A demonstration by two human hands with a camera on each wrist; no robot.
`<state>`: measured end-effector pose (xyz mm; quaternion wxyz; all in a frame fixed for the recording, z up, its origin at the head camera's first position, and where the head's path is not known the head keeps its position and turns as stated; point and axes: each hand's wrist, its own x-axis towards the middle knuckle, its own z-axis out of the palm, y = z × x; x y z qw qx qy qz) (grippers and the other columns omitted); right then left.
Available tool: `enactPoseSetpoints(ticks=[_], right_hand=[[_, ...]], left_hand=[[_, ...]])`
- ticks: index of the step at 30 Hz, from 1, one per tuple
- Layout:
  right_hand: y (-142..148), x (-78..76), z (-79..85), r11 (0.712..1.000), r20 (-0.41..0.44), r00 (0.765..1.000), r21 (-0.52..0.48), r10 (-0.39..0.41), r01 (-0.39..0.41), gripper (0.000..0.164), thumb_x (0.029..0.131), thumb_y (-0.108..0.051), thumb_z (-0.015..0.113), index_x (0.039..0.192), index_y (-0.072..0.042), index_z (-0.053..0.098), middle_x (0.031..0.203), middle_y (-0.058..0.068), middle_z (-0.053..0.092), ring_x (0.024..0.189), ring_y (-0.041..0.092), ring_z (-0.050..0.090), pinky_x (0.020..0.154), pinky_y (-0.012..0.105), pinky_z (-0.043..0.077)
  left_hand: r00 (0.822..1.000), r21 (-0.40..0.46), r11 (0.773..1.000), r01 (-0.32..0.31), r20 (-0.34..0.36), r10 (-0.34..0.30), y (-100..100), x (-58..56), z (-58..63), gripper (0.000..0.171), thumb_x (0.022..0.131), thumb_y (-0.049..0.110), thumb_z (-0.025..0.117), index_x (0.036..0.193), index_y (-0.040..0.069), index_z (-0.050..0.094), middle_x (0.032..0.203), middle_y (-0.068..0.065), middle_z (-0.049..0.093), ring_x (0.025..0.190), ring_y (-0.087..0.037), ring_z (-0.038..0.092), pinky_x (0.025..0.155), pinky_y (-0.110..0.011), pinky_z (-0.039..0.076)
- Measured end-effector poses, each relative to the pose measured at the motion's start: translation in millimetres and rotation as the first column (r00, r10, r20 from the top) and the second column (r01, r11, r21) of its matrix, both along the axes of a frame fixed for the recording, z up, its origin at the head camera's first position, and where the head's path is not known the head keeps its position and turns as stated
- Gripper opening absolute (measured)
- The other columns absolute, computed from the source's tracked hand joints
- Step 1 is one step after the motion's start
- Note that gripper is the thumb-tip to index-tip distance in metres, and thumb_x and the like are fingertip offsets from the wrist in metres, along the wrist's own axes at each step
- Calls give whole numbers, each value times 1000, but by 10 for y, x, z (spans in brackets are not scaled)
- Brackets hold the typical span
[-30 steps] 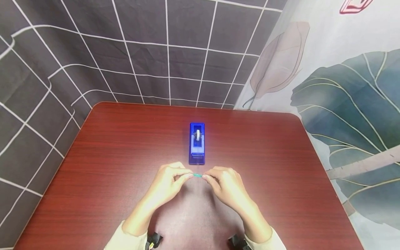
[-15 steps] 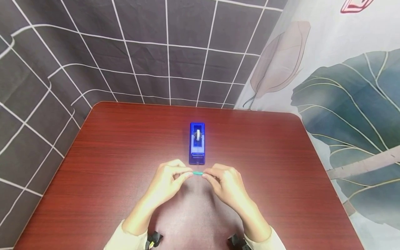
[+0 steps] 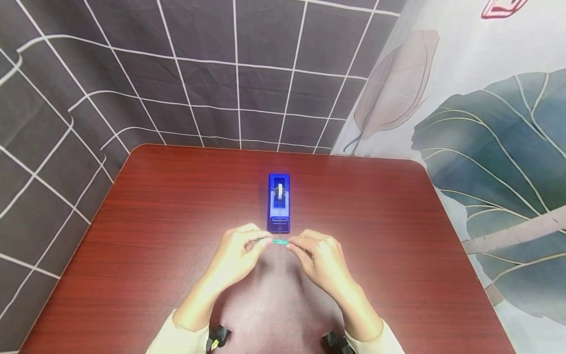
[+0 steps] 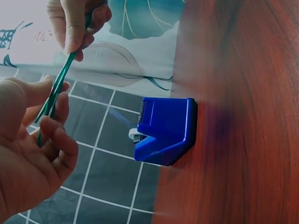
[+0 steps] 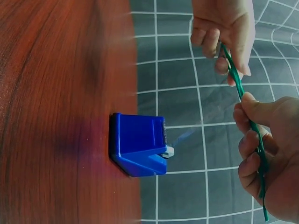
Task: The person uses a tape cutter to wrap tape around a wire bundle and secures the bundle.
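A thin green strip (image 3: 280, 242), narrow like ribbon, spans the gap between both hands above the table. My left hand (image 3: 239, 253) pinches one end between thumb and fingers; in the left wrist view, loose green ends (image 4: 46, 105) split apart within that hand. The other part is pinched by my right hand (image 3: 325, 258). In the right wrist view, the strip (image 5: 237, 84) runs on along that palm, its tail (image 5: 266, 212) hanging below. Just beyond the hands, a blue tape dispenser (image 3: 279, 221) stands on the table, holding a small white-cored roll (image 3: 280, 191).
The reddish-brown wooden table (image 3: 185, 196) lies under everything. A dark grid-patterned curtain (image 3: 261, 88) hangs behind its far edge, and a white leaf-print curtain (image 3: 460, 54) hangs at the right. Black wrist devices (image 3: 218, 338) sit by both pale sleeves (image 3: 181, 339).
Both hands have shifted slightly forward, toward the tape dispenser, with the green strip between them. The left thumb and fingertips have slid back a little. The dispenser has stayed in place.
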<state>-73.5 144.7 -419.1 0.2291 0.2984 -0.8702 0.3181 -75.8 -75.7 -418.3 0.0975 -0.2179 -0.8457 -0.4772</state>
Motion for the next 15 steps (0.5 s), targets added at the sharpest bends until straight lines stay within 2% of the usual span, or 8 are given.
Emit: enactPoseSetpoints(ticks=[4, 8, 15], right_hand=[[1, -9, 14, 1000, -15, 1000, -2, 7, -7, 9, 82, -10, 82, 91, -11, 81, 76, -7, 68, 59, 4, 54, 52, 22, 44], [-2, -14, 29, 1000, -24, 1000, -8, 9, -9, 13, 81, -9, 83, 93, -11, 81, 76, -7, 68, 58, 4, 53, 51, 21, 43], [-5, -28, 43, 1000, -18, 1000, -16, 16, -16, 16, 80, -9, 84, 95, -11, 81, 74, -7, 66, 57, 4, 50, 50, 18, 40]], left_hand=[[1000, -40, 999, -21, -14, 21, 10, -11, 7, 12, 93, 11, 72, 101, 9, 80, 73, 12, 55, 60, -2, 41, 53, -22, 39], [999, -87, 996, -36, -40, 33, 16, -20, 11, 9, 92, 16, 74, 98, 12, 81, 71, 13, 51, 59, -1, 40, 52, -21, 37], [997, -77, 996, -45, -59, 41, 25, -31, -10, 4, 90, 17, 77, 91, 14, 80, 69, 14, 52, 58, 0, 41, 52, -21, 37]])
